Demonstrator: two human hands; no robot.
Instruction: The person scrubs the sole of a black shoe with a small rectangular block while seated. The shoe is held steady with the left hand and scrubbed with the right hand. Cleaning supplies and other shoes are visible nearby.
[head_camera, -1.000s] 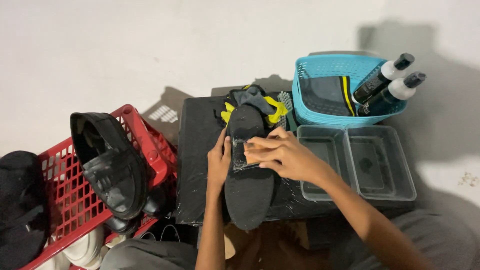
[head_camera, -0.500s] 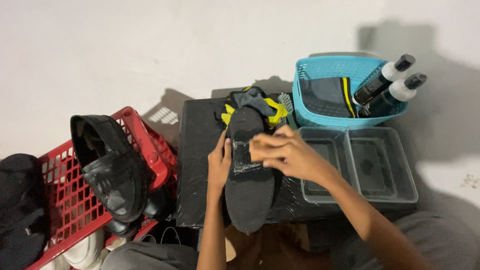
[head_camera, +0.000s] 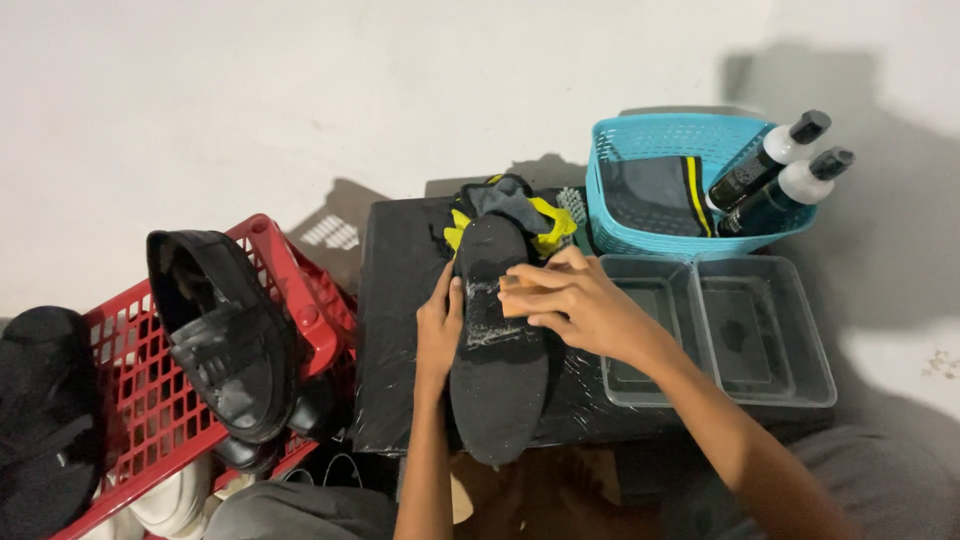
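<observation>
A black shoe insole (head_camera: 498, 375) lies lengthwise on a black wrapped box (head_camera: 395, 300). White foam streaks mark its middle. My left hand (head_camera: 438, 325) presses against the insole's left edge and holds it down. My right hand (head_camera: 570, 305) is closed on a small tan brush block (head_camera: 510, 300) and holds it on the insole's upper middle. A grey and yellow cloth (head_camera: 510, 205) lies at the insole's far end.
A teal basket (head_camera: 690, 240) at the back right holds a grey cloth and two bottles (head_camera: 775, 165). Two clear plastic tubs (head_camera: 720, 330) sit right of the box. A red crate (head_camera: 140, 400) on the left carries black shoes (head_camera: 220, 335).
My right hand has slid the brush block a little up and along the insole, and the foam streaks have spread. My left hand has stayed in place.
</observation>
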